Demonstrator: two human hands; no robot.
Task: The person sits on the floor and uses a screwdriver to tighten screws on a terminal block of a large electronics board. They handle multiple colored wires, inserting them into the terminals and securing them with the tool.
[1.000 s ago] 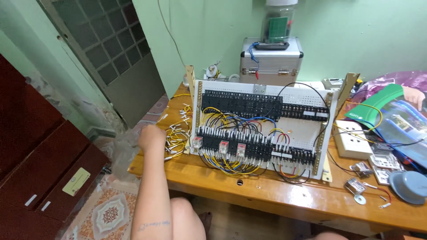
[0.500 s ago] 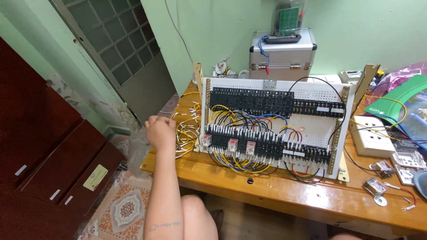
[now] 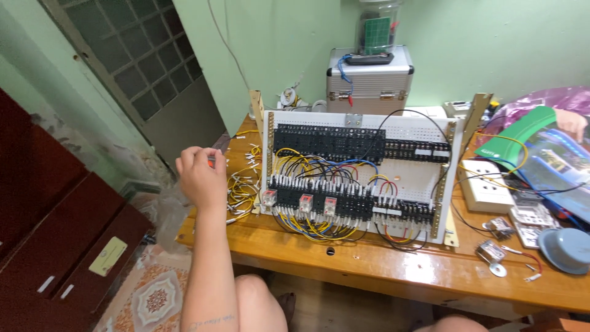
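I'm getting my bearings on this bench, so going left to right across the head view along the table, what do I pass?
Left hand → loose yellow wires → white wiring panel → white socket block → grey round cap.

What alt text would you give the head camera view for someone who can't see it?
A person's left hand pinches a small red object beside loose yellow wires, left of a white wiring panel with black relays on a wooden table.
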